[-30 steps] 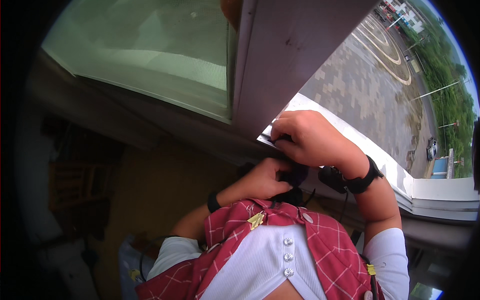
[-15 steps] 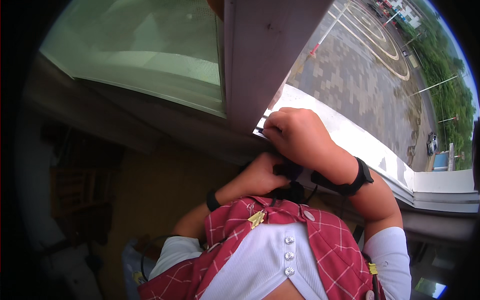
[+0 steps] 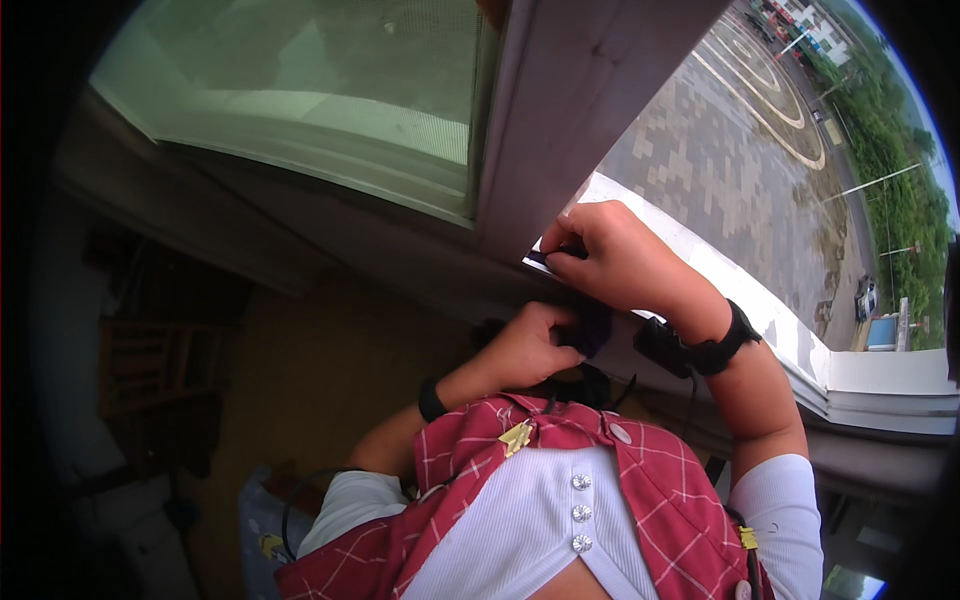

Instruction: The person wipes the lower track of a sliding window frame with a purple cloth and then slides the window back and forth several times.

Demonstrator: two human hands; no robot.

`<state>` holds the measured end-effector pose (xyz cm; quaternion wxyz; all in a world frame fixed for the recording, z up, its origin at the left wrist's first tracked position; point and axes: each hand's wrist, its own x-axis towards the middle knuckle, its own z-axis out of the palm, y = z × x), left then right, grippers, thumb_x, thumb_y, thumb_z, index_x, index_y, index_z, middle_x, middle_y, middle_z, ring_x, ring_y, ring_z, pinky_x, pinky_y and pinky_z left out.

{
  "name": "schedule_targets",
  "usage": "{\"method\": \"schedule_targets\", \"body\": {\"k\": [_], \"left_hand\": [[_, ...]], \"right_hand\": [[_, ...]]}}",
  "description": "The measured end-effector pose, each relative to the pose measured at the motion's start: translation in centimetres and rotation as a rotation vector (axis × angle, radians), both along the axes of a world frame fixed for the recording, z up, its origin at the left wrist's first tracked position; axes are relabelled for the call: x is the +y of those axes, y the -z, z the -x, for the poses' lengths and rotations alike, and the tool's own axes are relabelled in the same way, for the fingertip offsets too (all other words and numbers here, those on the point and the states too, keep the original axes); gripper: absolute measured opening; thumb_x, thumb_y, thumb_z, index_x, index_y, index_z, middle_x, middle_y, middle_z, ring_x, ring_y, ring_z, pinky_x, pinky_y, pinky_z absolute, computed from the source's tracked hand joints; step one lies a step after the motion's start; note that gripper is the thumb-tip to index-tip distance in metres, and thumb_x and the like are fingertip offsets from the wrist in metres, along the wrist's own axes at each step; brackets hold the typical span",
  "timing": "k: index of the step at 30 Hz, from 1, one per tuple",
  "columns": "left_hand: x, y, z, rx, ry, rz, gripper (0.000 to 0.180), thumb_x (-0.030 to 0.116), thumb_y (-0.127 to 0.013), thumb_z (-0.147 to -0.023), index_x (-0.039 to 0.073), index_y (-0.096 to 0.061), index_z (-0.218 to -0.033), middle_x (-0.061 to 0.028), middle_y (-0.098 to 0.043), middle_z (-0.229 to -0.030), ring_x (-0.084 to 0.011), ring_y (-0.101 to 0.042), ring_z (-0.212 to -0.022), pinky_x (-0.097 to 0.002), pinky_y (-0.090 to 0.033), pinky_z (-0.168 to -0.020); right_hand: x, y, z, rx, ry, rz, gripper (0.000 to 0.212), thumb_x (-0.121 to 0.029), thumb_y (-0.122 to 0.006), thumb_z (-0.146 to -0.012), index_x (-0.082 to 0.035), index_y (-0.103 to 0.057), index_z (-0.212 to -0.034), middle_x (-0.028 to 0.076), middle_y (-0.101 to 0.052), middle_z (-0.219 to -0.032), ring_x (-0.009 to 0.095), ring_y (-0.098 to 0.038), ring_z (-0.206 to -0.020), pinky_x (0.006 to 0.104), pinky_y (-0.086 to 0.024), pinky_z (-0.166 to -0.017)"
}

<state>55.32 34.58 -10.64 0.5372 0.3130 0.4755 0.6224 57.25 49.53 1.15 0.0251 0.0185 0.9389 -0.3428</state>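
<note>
My right hand (image 3: 612, 252) is at the window track (image 3: 536, 258), at the foot of the upright frame (image 3: 560, 110). Its thumb and bent fingers close around something dark, too hidden to name. Lower down, below the sill, my left hand (image 3: 532, 348) is closed on a dark purple bundle (image 3: 597, 332) that looks like soft cloth. Shadow hides most of that bundle. Each wrist wears a black band, and a small black box (image 3: 660, 346) sits on the right one's underside.
A glass pane (image 3: 300, 110) with mesh fills the upper left. The white sill (image 3: 700, 255) runs right along the open window, with paved ground (image 3: 680, 130) outside and below. A wooden chair (image 3: 160, 365) stands in the dim room at left.
My right hand has turned, so its thumb and the dark thing in its grip show more. The window frame sits further right in view. My left hand stays closed on the bundle.
</note>
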Motion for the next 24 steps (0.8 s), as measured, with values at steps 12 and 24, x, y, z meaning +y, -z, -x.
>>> {"method": "schedule_targets", "body": {"k": [12, 24], "left_hand": [[-0.9, -1.6, 1.4, 0.211, 0.059, 0.253, 0.030, 0.002, -0.069, -0.072, -0.003, -0.061, -0.100, -0.0050, -0.064, -0.088, -0.0107, -0.060, -0.082, -0.0268, -0.049, -0.075], [-1.4, -1.4, 0.3, -0.057, -0.130, 0.057, 0.025, -0.003, -0.067, -0.073, -0.004, -0.061, -0.097, 0.0007, -0.061, -0.077, -0.0055, -0.055, -0.070, -0.0230, -0.045, -0.061]], "right_hand": [[-1.0, 0.1, 0.4, -0.067, 0.229, -0.115, 0.014, -0.013, -0.067, -0.072, 0.000, -0.065, -0.077, 0.015, -0.063, -0.067, 0.027, -0.061, -0.062, 0.0348, -0.048, -0.059], [-0.6, 0.4, 1.1, -0.158, 0.261, 0.076, 0.013, -0.012, -0.064, -0.065, 0.000, -0.066, -0.068, 0.020, -0.062, -0.065, 0.034, -0.062, -0.063, 0.0387, -0.050, -0.062]]}}
